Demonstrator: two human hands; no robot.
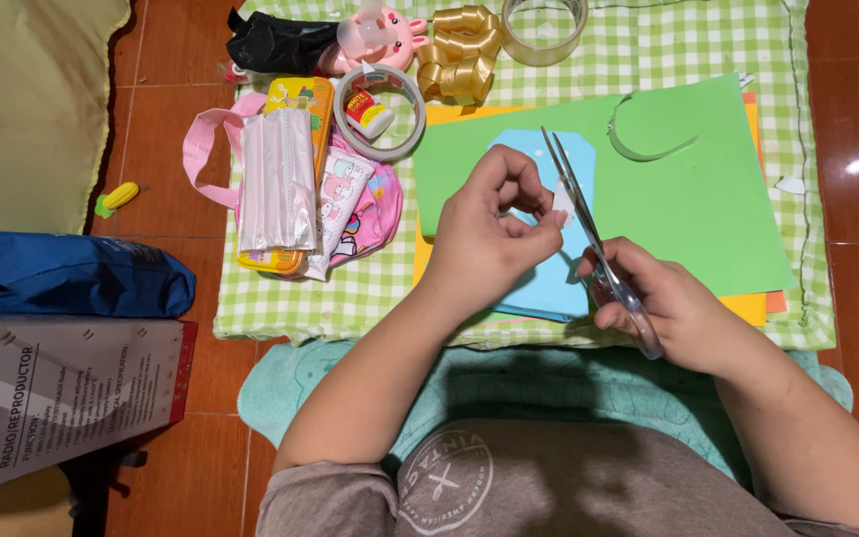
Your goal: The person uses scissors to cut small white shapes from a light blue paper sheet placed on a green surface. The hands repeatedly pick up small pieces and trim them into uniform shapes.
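My left hand pinches a small white paper scrap between thumb and fingertips. My right hand grips a pair of scissors, blades pointing up and away, their edges at the scrap. Under both hands lies a light blue paper sheet on a green sheet, with orange and yellow sheets beneath. All rest on a green checked cloth.
On the left of the cloth lie a pink pouch with a packet of masks, a tape roll and a gold ribbon bow. A curled green paper strip rests on the green sheet. A blue bag and a cardboard box stand on the tiled floor.
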